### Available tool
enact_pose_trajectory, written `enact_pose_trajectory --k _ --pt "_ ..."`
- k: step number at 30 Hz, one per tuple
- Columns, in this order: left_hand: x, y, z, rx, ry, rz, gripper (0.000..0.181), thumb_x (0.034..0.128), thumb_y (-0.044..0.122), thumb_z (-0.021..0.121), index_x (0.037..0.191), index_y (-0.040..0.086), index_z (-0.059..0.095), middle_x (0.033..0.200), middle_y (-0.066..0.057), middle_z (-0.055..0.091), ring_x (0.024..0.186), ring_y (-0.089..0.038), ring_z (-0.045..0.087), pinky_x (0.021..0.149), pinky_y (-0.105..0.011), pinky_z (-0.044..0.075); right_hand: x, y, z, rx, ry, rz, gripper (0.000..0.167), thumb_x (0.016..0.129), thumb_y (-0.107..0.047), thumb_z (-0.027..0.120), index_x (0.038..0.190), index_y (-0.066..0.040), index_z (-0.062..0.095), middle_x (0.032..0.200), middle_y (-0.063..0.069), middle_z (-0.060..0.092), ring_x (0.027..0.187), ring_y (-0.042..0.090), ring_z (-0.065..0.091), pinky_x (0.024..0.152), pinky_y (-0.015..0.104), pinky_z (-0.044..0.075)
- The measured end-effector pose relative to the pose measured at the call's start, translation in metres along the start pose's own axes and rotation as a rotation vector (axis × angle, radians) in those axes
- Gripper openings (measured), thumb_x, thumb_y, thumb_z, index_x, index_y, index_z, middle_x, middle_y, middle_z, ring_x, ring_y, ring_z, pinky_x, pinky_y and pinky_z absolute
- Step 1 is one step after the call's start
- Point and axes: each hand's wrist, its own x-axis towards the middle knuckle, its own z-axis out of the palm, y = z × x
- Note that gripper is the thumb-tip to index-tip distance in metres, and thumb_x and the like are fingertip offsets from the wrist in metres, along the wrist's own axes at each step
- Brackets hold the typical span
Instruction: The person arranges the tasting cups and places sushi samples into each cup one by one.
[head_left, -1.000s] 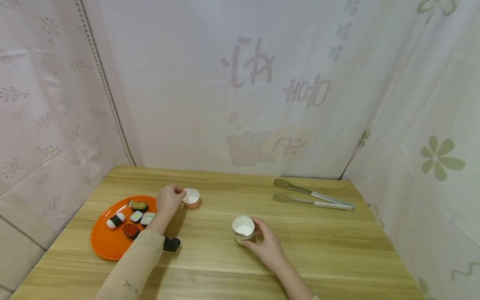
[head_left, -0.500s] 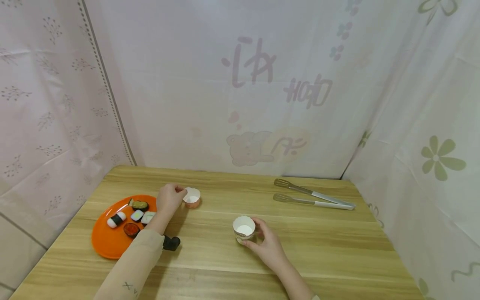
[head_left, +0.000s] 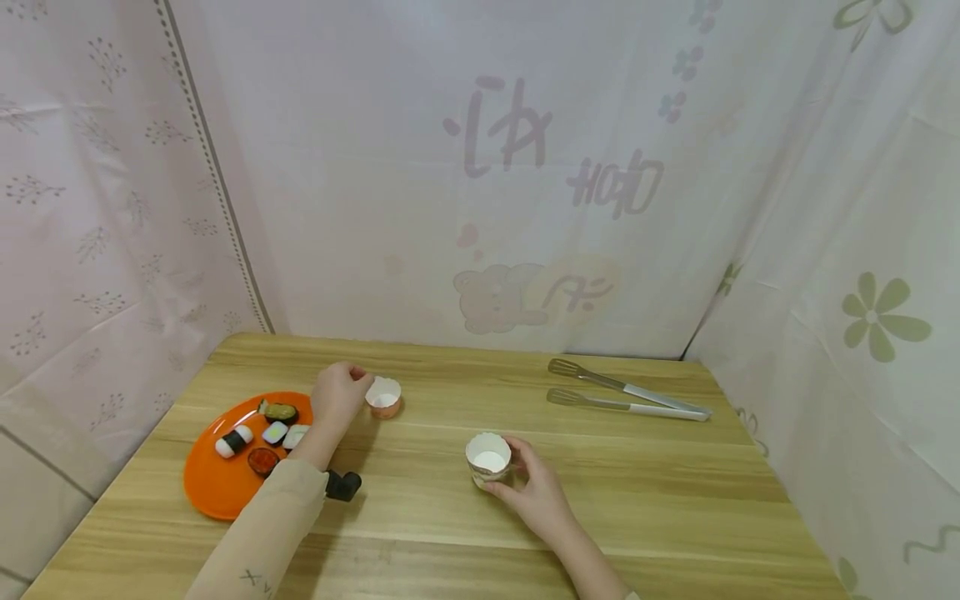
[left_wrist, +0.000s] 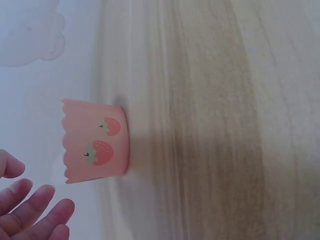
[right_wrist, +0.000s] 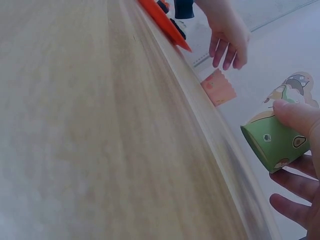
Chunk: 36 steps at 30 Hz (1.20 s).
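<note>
The right hand (head_left: 536, 492) pinches a green paper cup (right_wrist: 282, 137) between thumb and fingers, holding it clear of the table (head_left: 420, 525), over its middle. The left hand (head_left: 337, 400), fingers loosely bent and spread from the thumb, is just beside a pink paper cup (left_wrist: 95, 140), which stands upright toward the far edge. Sushi pieces (head_left: 234, 442) lie on an orange plate (head_left: 206, 483) by the left edge; tongs (head_left: 669, 411) rest near the far right corner.
</note>
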Motion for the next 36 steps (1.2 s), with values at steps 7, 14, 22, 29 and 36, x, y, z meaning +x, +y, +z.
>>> enact_pose_trajectory --k 7,14,22,29,36 --pt "0.001 0.005 -0.001 0.001 0.018 0.033 0.023 0.0877 0.025 0.063 0.093 0.005 0.072 0.09 -0.011 0.07 0.074 -0.026 0.063 0.056 -0.039 0.053 0.0 -0.001 -0.001 -0.005 -0.001 0.001 0.07 0.071 -0.017 0.086 0.132 -0.013 0.051 0.124 -0.001 0.06 0.109 0.015 0.057 0.092 0.04 0.05" --pt "-0.003 0.013 -0.004 -0.025 0.032 0.071 0.023 0.0883 0.025 0.06 0.096 0.007 0.072 0.086 -0.008 0.069 0.071 -0.024 0.062 0.053 -0.035 0.052 0.0 0.001 0.0 -0.01 -0.003 0.003 0.071 0.071 -0.023 0.086 0.132 -0.016 0.051 0.122 -0.001 0.06 0.109 0.015 0.058 0.092 0.041 0.051" --pt "-0.009 0.027 -0.008 -0.029 0.012 0.103 0.022 0.0889 0.027 0.06 0.097 0.01 0.073 0.082 -0.004 0.067 0.066 -0.021 0.059 0.052 -0.032 0.049 -0.002 0.0 0.0 -0.002 -0.013 0.01 0.072 0.072 -0.027 0.085 0.133 -0.016 0.05 0.124 0.0 0.059 0.11 0.017 0.057 0.093 0.043 0.05" --pt "-0.018 0.039 -0.009 -0.039 -0.043 0.14 0.022 0.0901 0.027 0.061 0.099 0.01 0.073 0.08 -0.003 0.067 0.061 -0.017 0.057 0.048 -0.03 0.046 -0.001 0.0 -0.001 -0.003 -0.009 0.009 0.071 0.072 -0.027 0.085 0.133 -0.016 0.05 0.125 -0.001 0.059 0.11 0.016 0.057 0.093 0.042 0.05" --pt "-0.026 0.049 -0.009 -0.047 -0.045 0.189 0.019 0.0901 0.023 0.062 0.097 0.01 0.073 0.074 -0.001 0.064 0.053 -0.015 0.052 0.046 -0.029 0.044 -0.001 0.0 -0.001 -0.005 0.004 -0.005 0.071 0.071 -0.026 0.085 0.132 -0.016 0.051 0.124 -0.001 0.06 0.109 0.017 0.058 0.092 0.042 0.05"
